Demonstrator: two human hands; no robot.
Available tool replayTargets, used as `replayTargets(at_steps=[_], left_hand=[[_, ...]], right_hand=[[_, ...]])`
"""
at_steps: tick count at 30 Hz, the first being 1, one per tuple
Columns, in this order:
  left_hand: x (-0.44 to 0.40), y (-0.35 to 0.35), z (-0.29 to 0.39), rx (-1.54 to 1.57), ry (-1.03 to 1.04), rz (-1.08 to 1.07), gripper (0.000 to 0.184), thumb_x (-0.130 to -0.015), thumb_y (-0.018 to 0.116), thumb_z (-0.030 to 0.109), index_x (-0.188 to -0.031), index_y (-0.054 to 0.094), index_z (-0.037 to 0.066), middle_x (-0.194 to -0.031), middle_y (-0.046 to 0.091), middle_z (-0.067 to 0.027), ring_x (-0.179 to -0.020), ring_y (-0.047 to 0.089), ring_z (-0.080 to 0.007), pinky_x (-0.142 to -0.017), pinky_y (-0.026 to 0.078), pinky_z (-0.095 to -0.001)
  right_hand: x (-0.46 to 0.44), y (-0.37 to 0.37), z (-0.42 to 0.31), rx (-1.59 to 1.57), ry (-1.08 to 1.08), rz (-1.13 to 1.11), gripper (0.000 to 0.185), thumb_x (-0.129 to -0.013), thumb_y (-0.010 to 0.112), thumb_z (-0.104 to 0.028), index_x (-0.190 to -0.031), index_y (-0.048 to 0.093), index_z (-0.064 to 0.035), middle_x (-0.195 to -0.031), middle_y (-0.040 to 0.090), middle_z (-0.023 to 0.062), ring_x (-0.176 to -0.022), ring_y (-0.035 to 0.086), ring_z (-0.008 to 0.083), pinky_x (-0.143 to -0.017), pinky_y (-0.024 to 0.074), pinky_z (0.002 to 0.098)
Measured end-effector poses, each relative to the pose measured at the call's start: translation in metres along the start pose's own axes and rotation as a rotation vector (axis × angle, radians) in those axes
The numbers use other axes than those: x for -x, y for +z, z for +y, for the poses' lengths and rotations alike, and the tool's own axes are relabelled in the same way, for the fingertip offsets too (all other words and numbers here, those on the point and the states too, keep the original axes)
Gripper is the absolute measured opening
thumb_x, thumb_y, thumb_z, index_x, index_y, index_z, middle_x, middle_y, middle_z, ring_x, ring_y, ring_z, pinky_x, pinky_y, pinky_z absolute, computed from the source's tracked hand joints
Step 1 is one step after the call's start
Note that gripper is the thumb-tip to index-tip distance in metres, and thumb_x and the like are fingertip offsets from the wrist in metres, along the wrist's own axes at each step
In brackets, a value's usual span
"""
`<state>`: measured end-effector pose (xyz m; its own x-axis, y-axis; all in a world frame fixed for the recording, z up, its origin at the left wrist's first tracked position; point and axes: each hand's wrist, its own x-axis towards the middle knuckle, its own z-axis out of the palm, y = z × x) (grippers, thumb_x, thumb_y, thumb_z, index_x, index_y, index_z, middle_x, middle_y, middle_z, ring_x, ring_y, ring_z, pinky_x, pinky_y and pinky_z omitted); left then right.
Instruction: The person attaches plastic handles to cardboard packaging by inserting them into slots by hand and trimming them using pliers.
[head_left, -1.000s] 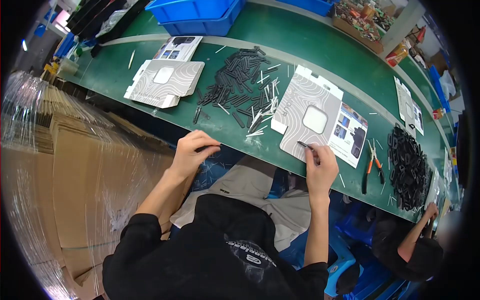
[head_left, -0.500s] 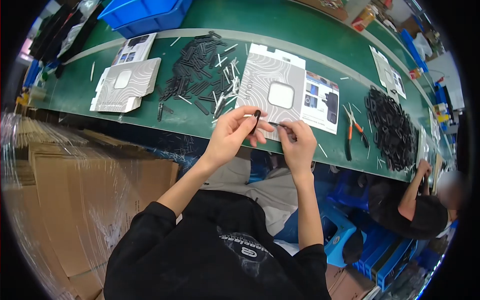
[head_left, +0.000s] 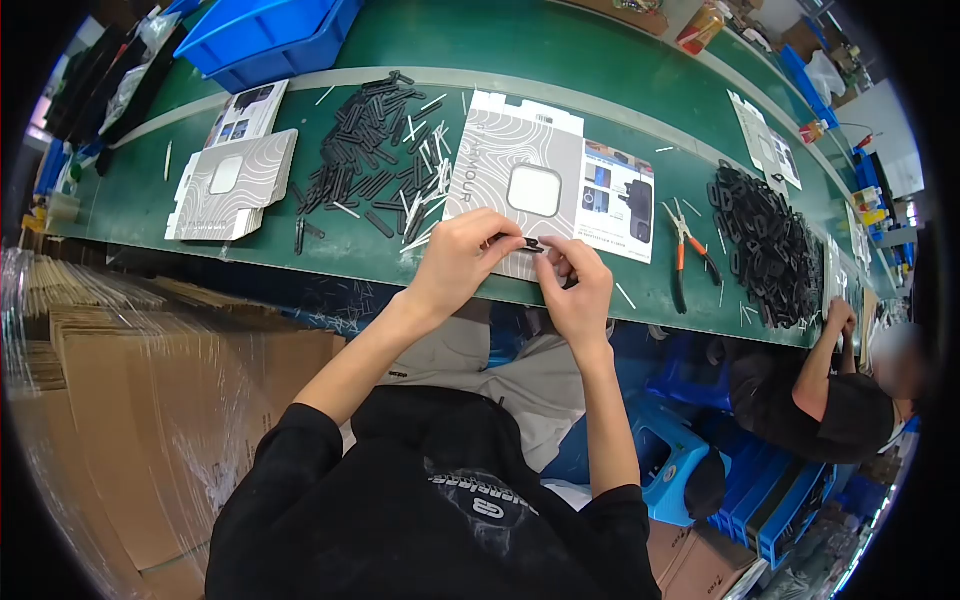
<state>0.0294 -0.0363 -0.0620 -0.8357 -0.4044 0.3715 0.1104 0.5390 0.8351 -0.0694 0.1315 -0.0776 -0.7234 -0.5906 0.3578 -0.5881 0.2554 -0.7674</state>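
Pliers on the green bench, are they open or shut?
Open: the pliers lie with their jaws apart and their handles spread.

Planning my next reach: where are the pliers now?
In the head view, the pliers lie on the green table, right of the flat printed carton and left of the black parts pile.

A small, slim black piece (head_left: 533, 244) is lying roughly crosswise between the left hand (head_left: 458, 262) and right hand (head_left: 580, 292), its ends partly hidden.
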Motion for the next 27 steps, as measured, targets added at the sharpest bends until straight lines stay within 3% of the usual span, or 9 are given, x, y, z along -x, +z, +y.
replayTargets(at_steps=[3, 9, 14, 18, 24, 27], left_hand=[[0.001, 0.007, -0.005, -0.054, 0.075, -0.023, 0.005, -0.087, 0.080, -0.001, -0.091, 0.077, 0.000, -0.087, 0.074, -0.0029, -0.069, 0.055, -0.0105, -0.064, 0.046, -0.0248], [-0.006, 0.008, -0.007, 0.074, -0.053, -0.077, 0.005, -0.087, 0.080, 0.000, -0.092, 0.079, -0.001, -0.083, 0.074, -0.0041, -0.066, 0.053, -0.0112, -0.062, 0.044, -0.0250], [-0.001, 0.003, -0.008, 0.139, -0.165, -0.108, 0.006, -0.088, 0.080, 0.003, -0.089, 0.078, -0.002, -0.079, 0.072, -0.0048, -0.064, 0.054, -0.0134, -0.060, 0.046, -0.0279], [-0.003, 0.002, -0.010, 0.137, -0.093, -0.081, 0.007, -0.089, 0.080, 0.001, -0.094, 0.080, -0.003, -0.080, 0.073, -0.0043, -0.063, 0.052, -0.0117, -0.059, 0.044, -0.0252], [-0.002, -0.002, -0.018, 0.196, -0.122, -0.126, 0.008, -0.089, 0.079, 0.002, -0.096, 0.081, -0.003, -0.079, 0.073, -0.0046, -0.064, 0.054, -0.0122, -0.061, 0.045, -0.0249], [0.004, -0.006, -0.018, 0.149, -0.135, -0.164, 0.010, -0.089, 0.080, 0.001, -0.098, 0.081, -0.002, -0.082, 0.074, -0.0048, -0.065, 0.055, -0.0126, -0.061, 0.045, -0.0249]], right_hand=[[0.005, -0.004, -0.003, -0.153, 0.117, -0.048, 0.020, -0.088, 0.078, -0.002, -0.108, 0.079, -0.0041, -0.089, 0.069, 0.0031, -0.075, 0.057, 0.0164, -0.070, 0.0483, 0.0288], [0.002, -0.003, 0.000, -0.128, 0.049, -0.032, 0.018, -0.089, 0.078, -0.001, -0.107, 0.080, -0.0011, -0.089, 0.070, 0.0039, -0.073, 0.056, 0.0159, -0.068, 0.0477, 0.0279], [0.004, -0.003, -0.004, -0.230, 0.132, -0.043, 0.014, -0.090, 0.078, 0.000, -0.103, 0.081, 0.0005, -0.089, 0.070, 0.0042, -0.071, 0.055, 0.0155, -0.067, 0.0469, 0.0273], [-0.003, -0.009, -0.005, -0.181, 0.148, -0.024, 0.014, -0.092, 0.077, 0.001, -0.104, 0.082, 0.0006, -0.092, 0.070, 0.0043, -0.071, 0.055, 0.0146, -0.066, 0.0464, 0.0263], [0.001, -0.006, -0.002, -0.120, 0.091, -0.023, 0.015, -0.092, 0.076, 0.002, -0.106, 0.081, 0.0002, -0.098, 0.071, 0.0049, -0.074, 0.058, 0.0149, -0.067, 0.0479, 0.0264], [0.006, -0.003, -0.001, -0.017, -0.046, 0.016, 0.016, -0.092, 0.077, 0.003, -0.107, 0.081, 0.0001, -0.101, 0.071, 0.0058, -0.076, 0.059, 0.0160, -0.068, 0.0493, 0.0274]])
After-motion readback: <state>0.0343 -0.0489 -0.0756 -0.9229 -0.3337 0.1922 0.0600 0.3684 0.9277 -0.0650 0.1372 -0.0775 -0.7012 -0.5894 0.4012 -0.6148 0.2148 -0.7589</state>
